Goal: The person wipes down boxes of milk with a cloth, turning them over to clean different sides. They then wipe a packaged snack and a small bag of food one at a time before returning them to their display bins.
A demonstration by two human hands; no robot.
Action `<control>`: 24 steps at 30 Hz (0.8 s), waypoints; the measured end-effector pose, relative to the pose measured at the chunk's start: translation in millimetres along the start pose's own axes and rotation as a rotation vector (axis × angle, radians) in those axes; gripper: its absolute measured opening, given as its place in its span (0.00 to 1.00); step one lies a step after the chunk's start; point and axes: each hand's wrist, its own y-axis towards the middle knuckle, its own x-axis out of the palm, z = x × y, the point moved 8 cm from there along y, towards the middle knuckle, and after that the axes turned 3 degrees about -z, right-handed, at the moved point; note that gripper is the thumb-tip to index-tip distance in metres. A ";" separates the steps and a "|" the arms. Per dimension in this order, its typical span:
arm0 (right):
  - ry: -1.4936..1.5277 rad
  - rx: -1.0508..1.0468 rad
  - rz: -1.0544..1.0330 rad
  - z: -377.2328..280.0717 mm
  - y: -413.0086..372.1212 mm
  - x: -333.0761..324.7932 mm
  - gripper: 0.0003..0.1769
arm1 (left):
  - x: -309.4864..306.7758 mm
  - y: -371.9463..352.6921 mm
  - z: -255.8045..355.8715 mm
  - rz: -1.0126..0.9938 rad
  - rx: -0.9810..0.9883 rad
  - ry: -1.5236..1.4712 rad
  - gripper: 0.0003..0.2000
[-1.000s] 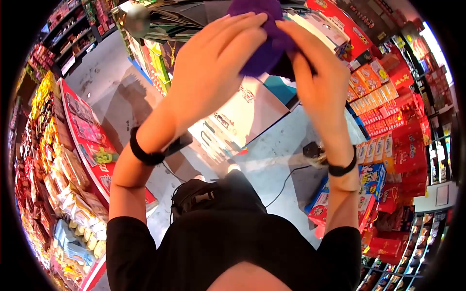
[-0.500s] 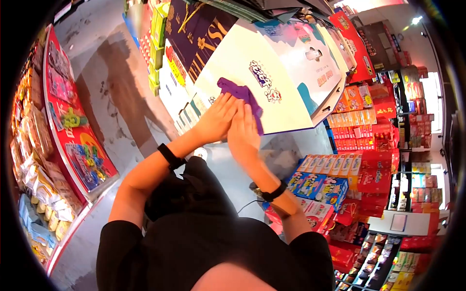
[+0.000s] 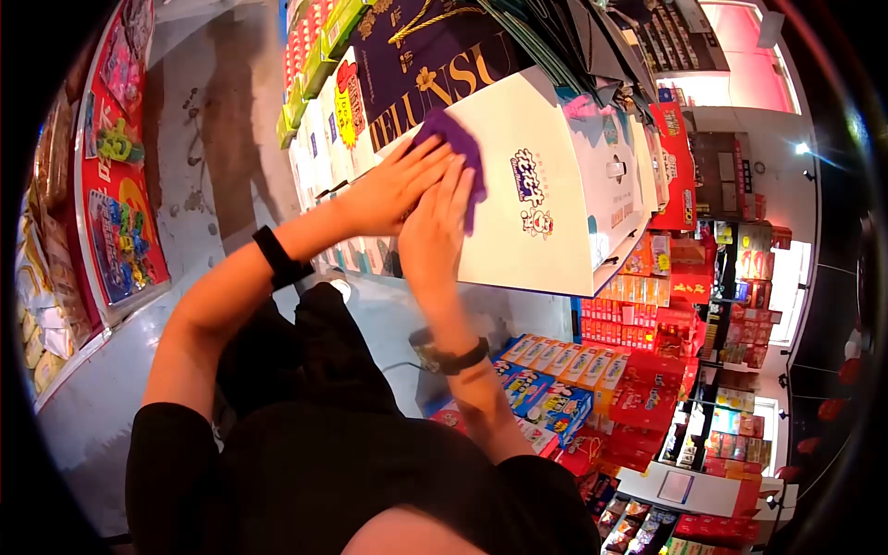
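A purple cloth (image 3: 469, 155) lies bunched on the white box top (image 3: 504, 250), close to its edge with a dark purple gift box (image 3: 425, 69). My left hand (image 3: 393, 192) rests on the cloth, fingers stretched out and flat. Beside it and partly overlapping its fingers, my right hand (image 3: 433, 236) also presses down with straight fingers. Neither hand visibly wraps around the cloth, though its part beneath them is hidden. Blue lettering and a cartoon cow (image 3: 536, 222) are printed on the box top to the right.
Green packs (image 3: 338, 28) and white cartons stand along the stack's left side. Folded dark bags (image 3: 587, 51) lie at its back. To the lower right are blue and orange snack boxes (image 3: 555, 398); a red-fronted shelf (image 3: 125, 203) runs along the left.
Both hands and the cloth have slid across the box top, away from the printed lettering and toward the dark gift box. The head view has turned, shifting the shelves leftward.
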 end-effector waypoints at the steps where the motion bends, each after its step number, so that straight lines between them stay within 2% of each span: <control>1: -0.043 0.009 0.072 -1.4 11.4 -16.8 0.23 | -15.4 14.3 3.3 0.008 0.034 0.029 0.39; 3: -0.178 0.000 0.127 1.9 28.1 -33.5 0.27 | -44.6 38.5 14.6 0.054 0.099 0.008 0.38; 4: -0.107 -0.011 0.207 -2.0 34.7 -51.0 0.31 | -52.7 46.5 17.5 0.087 0.111 -0.030 0.38; 5: -0.083 0.001 0.187 -5.5 38.5 -56.9 0.34 | -53.9 48.8 16.0 0.109 0.125 -0.032 0.37; 11: -0.163 -0.018 -0.029 -6.4 19.0 16.5 0.29 | -1.5 1.0 -20.2 0.061 -0.024 0.027 0.33; 14: -0.111 -0.025 -0.127 -9.1 -5.9 67.0 0.27 | 34.7 -38.8 -39.0 -0.032 -0.089 0.074 0.34; 16: 0.001 -0.040 -0.179 -8.4 -27.4 101.7 0.29 | 58.2 -64.8 -46.8 -0.136 -0.120 -0.015 0.37; 17: -0.004 -0.054 -0.181 -13.7 -35.4 111.1 0.29 | 57.8 -74.9 -47.2 -0.123 -0.128 -0.012 0.37; 19: -0.029 0.003 -0.221 -16.1 -52.7 121.2 0.26 | 75.0 -93.7 -46.9 -0.264 -0.211 -0.039 0.40; 21: 0.011 0.005 -0.206 -13.8 -55.8 116.0 0.25 | 84.1 -96.9 -44.1 -0.264 -0.219 -0.065 0.41; 24: 0.031 -0.003 -0.254 -8.0 -60.9 104.8 0.23 | 81.3 -94.8 -33.4 -0.081 -0.175 -0.139 0.41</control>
